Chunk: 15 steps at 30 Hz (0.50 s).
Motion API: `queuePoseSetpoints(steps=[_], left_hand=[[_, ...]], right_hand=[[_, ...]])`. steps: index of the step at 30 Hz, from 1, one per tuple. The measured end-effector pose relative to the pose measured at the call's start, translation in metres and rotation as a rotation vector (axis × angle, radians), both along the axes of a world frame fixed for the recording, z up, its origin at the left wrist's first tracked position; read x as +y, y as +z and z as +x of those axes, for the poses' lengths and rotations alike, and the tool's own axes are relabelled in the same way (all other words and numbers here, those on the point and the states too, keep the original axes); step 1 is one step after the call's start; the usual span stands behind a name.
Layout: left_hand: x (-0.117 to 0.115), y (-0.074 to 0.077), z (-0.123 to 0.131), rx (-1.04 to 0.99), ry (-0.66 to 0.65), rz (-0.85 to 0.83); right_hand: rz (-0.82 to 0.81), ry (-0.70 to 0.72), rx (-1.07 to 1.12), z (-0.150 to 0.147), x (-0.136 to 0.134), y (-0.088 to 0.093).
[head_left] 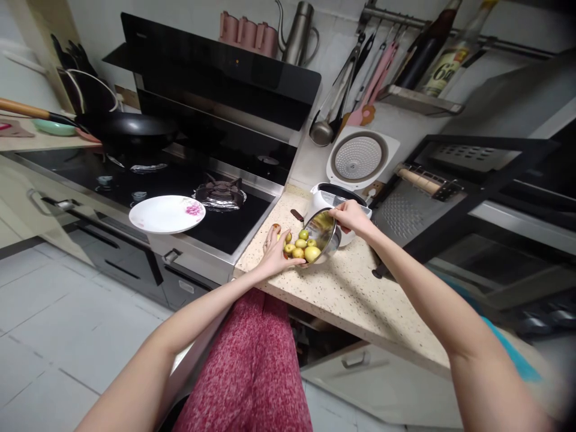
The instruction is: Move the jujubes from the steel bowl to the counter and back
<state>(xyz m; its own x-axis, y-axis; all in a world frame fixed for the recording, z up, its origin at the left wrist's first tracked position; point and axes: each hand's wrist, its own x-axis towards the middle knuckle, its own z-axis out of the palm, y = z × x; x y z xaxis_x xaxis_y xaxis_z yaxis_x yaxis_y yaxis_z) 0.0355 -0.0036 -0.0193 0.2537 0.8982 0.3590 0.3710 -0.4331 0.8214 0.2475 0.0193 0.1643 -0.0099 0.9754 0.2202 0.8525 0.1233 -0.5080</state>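
A metal bowl [332, 245] is tipped on its side toward the left on the speckled counter [355, 294]. My right hand [351, 216] grips its upper rim. Several small green and yellow-green fruits [300, 245], perhaps jujubes, lie at its mouth and on the counter beside it. Around their left side curves my left hand [276, 255], fingers spread and thumb along the front of the fruits. A reddish fruit [276, 227] shows by its fingertips. Behind the bowl stands a white rice cooker [319, 195] with its lid raised.
A white plate with a pink flower [166, 214] rests at the front of the black gas stove [225, 231]. A black wok [130, 129] sits on the far-left burner. Right of the cooker is a dark metal rack [400, 207]. Utensils [321, 132] hang on the wall; a cabinet door [373, 372] below stands ajar.
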Motion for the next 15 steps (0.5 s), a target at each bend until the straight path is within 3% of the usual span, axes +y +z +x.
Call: queuePoseSetpoints(steps=[8, 15], left_hand=[[-0.005, -0.001, 0.000, 0.070, -0.051, 0.069], [-0.010, 0.006, -0.001, 0.191, -0.032, 0.039]], right_hand=[[-0.055, -0.082, -0.095, -0.005, -0.011, 0.014], [-0.070, -0.116, -0.214, -0.007, -0.022, 0.024]])
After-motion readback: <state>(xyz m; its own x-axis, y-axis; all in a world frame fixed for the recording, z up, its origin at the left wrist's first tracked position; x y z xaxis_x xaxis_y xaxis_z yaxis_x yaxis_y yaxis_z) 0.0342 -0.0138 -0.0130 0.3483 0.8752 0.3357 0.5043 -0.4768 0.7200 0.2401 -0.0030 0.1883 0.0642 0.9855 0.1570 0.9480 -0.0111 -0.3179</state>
